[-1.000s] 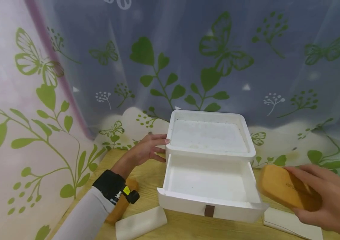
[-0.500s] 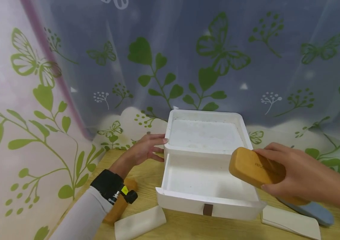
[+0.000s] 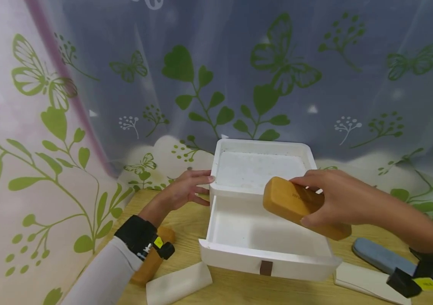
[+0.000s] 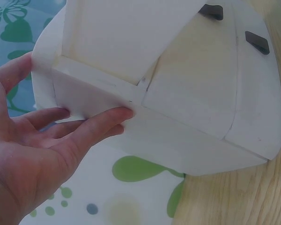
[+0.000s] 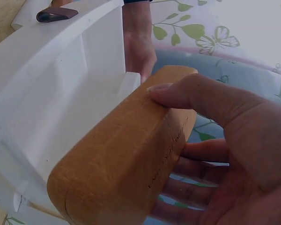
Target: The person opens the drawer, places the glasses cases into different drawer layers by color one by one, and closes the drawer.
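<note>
In the head view a white drawer unit (image 3: 220,165) stands against the curtain with its top drawer (image 3: 235,256) pulled out. My right hand (image 3: 340,197) grips a tan glasses case (image 3: 283,197) above the drawer's right side. In the right wrist view, the thumb lies on one face of the glasses case (image 5: 112,140) and the fingers are on the lettered side. My left hand (image 3: 183,190) touches the unit's left side with extended fingers. The left wrist view shows these fingertips (image 4: 122,113) against the white side wall (image 4: 173,145).
Another tan case (image 3: 149,267) lies under my left forearm. A cream folded piece (image 3: 178,281) is left of the drawer. To the right are a blue-grey case (image 3: 382,256) and another cream folded piece (image 3: 365,281). A patterned curtain (image 3: 239,63) hangs behind.
My right hand has carried the tan glasses case leftward, from beside the drawer to above it. The blue-grey case has come into view. My left hand stays against the unit.
</note>
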### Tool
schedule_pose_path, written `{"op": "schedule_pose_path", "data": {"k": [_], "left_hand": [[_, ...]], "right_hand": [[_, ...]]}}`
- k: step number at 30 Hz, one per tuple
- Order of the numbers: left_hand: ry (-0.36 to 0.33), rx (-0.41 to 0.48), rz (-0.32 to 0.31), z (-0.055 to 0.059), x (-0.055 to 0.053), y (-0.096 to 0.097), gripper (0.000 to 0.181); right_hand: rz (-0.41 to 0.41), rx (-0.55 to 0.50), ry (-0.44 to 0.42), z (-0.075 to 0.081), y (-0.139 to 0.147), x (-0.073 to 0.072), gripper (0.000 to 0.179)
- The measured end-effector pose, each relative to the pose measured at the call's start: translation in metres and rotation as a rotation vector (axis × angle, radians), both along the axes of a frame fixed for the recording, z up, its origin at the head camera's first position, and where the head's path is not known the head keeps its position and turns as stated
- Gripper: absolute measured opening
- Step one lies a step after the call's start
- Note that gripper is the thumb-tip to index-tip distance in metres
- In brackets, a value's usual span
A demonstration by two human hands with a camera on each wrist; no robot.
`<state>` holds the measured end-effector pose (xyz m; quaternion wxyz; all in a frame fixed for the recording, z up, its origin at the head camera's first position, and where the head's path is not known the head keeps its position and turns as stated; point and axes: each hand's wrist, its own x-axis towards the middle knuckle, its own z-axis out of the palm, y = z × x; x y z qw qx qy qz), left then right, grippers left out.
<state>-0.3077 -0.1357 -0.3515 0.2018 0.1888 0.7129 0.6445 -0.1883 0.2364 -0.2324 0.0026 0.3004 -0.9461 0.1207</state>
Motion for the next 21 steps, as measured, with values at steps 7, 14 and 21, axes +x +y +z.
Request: {"op": "schedule_pose_path", "data": {"k": [7,14,21], "left_hand": [[0.001,-0.005,-0.003,0.001,0.0,0.0,0.059],[0.001,-0.014,0.0,0.003,0.0,0.001,0.059],[-0.014,-0.011,0.0,0.001,0.0,0.001,0.06]], "right_hand": [[0.061,0.011,-0.053,0.002,-0.023,-0.011,0.081],[0.124,0.057,-0.085,-0.004,-0.045,-0.015,0.075],[0.15,0.148,-0.139,-0.011,-0.065,-0.018,0.074]]}}
